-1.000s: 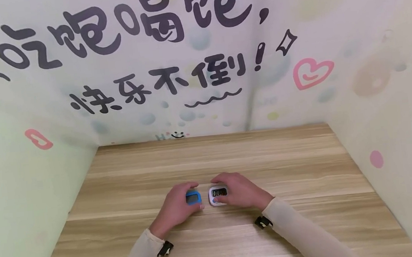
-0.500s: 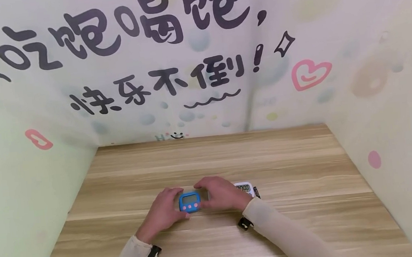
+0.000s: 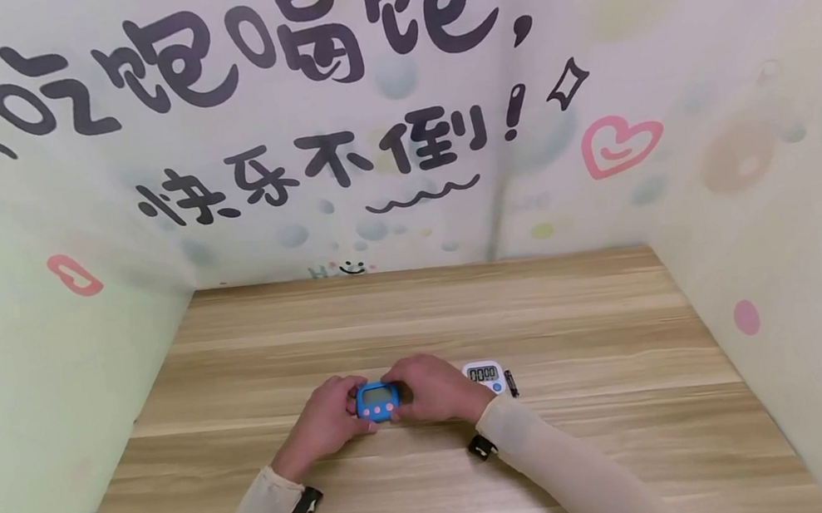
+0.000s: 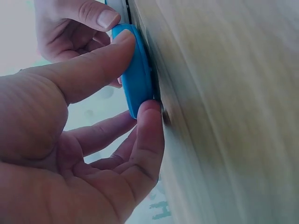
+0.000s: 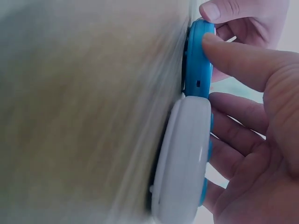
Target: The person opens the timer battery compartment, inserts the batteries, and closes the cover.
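In the head view, a blue digital timer [image 3: 376,396] with pink buttons and a blank grey screen sits between both hands on the table. My left hand [image 3: 323,418] grips its left side, thumb near and fingers far, as the left wrist view of the blue timer [image 4: 140,74] also shows. From the other side, my right hand [image 3: 431,390] holds the right edge; in the right wrist view its thumb presses the blue timer [image 5: 198,60]. A white digital timer [image 3: 484,374] lies to the right, showing zeros, partly covered by the right wrist.
A small dark battery-like cylinder [image 3: 511,384] lies beside the white timer. The wood-grain table [image 3: 417,314] is enclosed by a printed back wall [image 3: 245,249] and side walls. Black camera straps [image 3: 306,501] sit at the wrists.
My right hand has left the white timer, now farther right on the table, and moved left onto the blue timer. The left hand has shifted slightly left with the blue timer.
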`<state>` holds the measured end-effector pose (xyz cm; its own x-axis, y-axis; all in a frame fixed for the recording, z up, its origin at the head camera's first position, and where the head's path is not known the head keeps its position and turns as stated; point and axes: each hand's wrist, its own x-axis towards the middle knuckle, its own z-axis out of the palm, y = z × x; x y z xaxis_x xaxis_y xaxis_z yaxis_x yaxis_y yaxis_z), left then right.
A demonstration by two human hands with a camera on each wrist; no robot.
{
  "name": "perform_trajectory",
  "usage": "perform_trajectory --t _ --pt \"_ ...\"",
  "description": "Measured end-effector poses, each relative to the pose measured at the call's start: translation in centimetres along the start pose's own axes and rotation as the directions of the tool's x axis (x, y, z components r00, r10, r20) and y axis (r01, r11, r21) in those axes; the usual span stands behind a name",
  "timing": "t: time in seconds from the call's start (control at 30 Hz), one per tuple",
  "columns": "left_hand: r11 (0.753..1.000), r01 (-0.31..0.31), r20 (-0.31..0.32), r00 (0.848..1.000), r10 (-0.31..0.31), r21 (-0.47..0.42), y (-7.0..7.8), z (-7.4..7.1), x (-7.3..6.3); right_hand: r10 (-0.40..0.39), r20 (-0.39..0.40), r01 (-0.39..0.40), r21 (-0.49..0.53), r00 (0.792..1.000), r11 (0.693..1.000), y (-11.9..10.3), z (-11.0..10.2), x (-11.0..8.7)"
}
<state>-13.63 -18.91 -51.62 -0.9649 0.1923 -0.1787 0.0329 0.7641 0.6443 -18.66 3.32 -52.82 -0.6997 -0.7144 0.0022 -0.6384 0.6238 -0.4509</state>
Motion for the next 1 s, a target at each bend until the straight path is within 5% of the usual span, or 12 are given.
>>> perform_trajectory --t 0.43,0.6,0.8,1.0 --pt "0.989 -0.037 -0.022 0.999 0.034 -0.146 1.3 -0.7 -0.9 0.001 -0.085 0.014 0.176 0.996 0.984 -0.5 -2.2 -2.4" --pt "0.966 -0.102 -0.051 0.994 0.092 -0.239 2.0 -0.6 -1.3 0.006 -0.131 0.034 0.308 0.991 0.951 -0.1 -3.0 -3.8" --pt "0.928 -0.168 -0.067 0.986 0.154 -0.332 3.1 -0.3 -1.2 0.035 -0.193 0.064 0.482 0.981 0.874 0.2 -3.5 -5.4" --pt "0.899 -0.215 -0.067 0.977 0.204 -0.381 4.3 0.1 -0.9 0.106 -0.222 0.036 0.553 0.969 0.833 0.6 -3.6 -6.8"
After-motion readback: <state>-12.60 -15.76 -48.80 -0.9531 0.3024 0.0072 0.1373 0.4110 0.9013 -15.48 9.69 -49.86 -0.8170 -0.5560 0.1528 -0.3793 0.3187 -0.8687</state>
